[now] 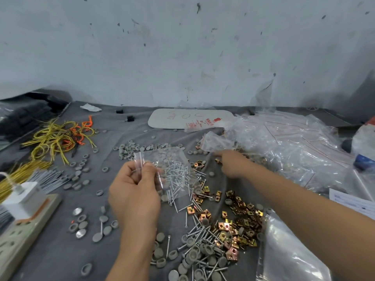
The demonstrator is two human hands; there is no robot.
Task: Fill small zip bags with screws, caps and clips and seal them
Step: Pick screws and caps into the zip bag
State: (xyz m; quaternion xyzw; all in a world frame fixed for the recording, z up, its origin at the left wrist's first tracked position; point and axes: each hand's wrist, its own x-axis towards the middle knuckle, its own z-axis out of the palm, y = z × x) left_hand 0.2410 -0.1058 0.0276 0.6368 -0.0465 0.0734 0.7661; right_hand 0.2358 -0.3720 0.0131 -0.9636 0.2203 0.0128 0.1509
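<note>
A zip bag [162,157] of screws [176,176] is pinched by the left hand [135,191]; whether the blurred right hand [231,163] grips clips [198,165] cannot be told.

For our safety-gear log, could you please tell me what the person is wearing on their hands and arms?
Nothing that shows: both the left hand and the right hand are bare, with no gloves. The left forearm and right forearm are bare too, with no sleeves in view, and no watch, bracelet or ring is visible, though the right hand is blurred.
</note>
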